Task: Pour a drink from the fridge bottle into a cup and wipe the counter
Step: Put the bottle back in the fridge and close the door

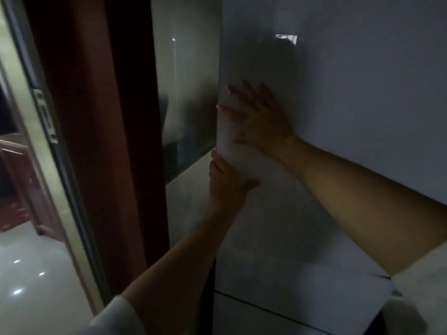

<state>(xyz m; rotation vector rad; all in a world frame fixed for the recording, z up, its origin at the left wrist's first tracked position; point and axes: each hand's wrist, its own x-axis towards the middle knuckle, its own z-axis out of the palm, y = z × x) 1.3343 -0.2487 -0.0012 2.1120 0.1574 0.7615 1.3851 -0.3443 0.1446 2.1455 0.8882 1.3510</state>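
Note:
A tall white fridge [338, 93] fills the right half of the view, its upper door closed. My right hand [258, 117] lies flat on the door front near its left edge, fingers spread and straight. Just below it, my left hand [225, 182] grips the door's left edge, fingers curled round the side and thumb on the front. The bottle and the cup are not in sight. A seam low down marks a lower fridge door [290, 317].
A grey tiled wall [186, 68] stands just left of the fridge, with a narrow gap between them. Further left are a dark red-brown door frame [96, 117] and an open doorway onto a shiny pale floor [31, 274]. The light is dim.

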